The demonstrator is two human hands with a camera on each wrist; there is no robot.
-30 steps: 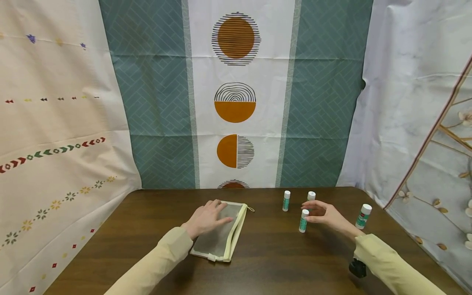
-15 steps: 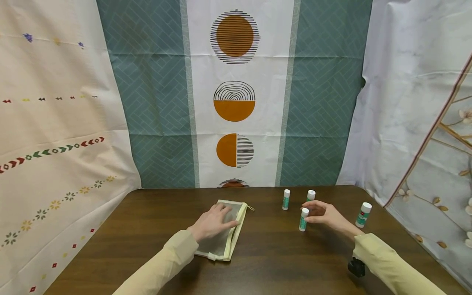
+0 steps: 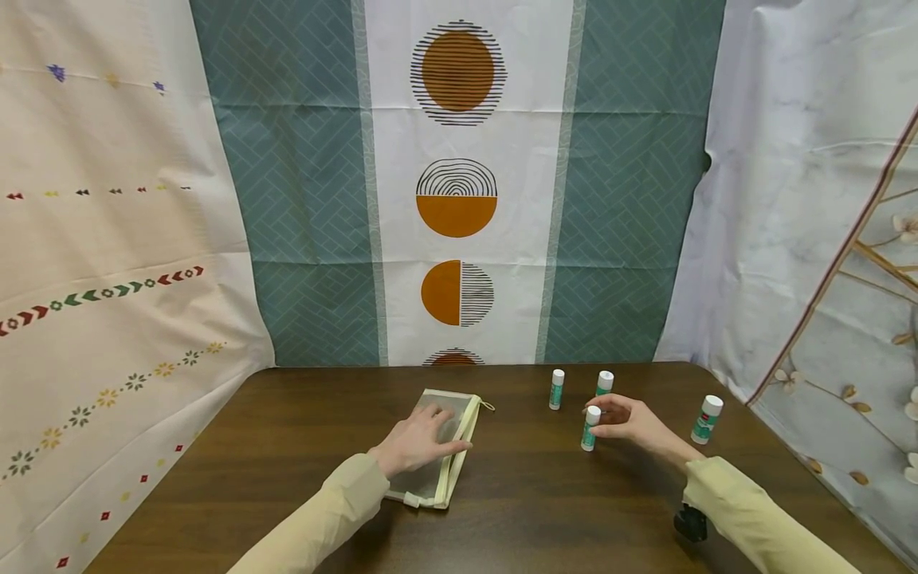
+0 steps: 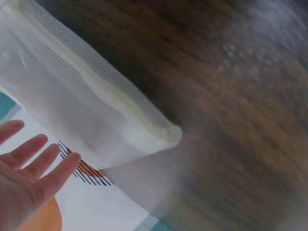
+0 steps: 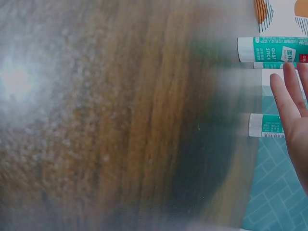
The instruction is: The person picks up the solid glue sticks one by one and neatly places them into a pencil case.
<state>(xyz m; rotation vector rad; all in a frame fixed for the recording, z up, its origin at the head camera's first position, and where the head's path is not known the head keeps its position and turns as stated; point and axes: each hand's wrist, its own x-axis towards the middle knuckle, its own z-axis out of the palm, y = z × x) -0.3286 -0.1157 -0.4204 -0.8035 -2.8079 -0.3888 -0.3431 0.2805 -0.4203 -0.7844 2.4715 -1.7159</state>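
Note:
A mesh zipper pouch (image 3: pixel 423 478) with pale yellow edging lies flat on the dark wooden table (image 3: pixel 301 446). My left hand (image 3: pixel 419 442) is over it with fingers spread, holding nothing; whether it touches the mesh is unclear. In the left wrist view the fingers lie alongside the pouch (image 4: pixel 91 106). At the right, my right hand (image 3: pixel 631 422) has its thumb and fingers curled about the nearest green glue stick (image 3: pixel 589 440), which stands upright with its white cap up. The right wrist view shows fingertips against a glue stick (image 5: pixel 272 49).
Behind the right hand stands another glue stick (image 3: pixel 606 383), and a slimmer one (image 3: pixel 556 391) is to its left. A larger glue stick (image 3: pixel 706 422) stands at the far right. Patterned cloths (image 3: pixel 617 303) hang around the table's back and sides.
My left hand has slid right across the pouch, its thumb now over the zipper edge. My right thumb has come slightly further over the near glue stick, which has stayed put.

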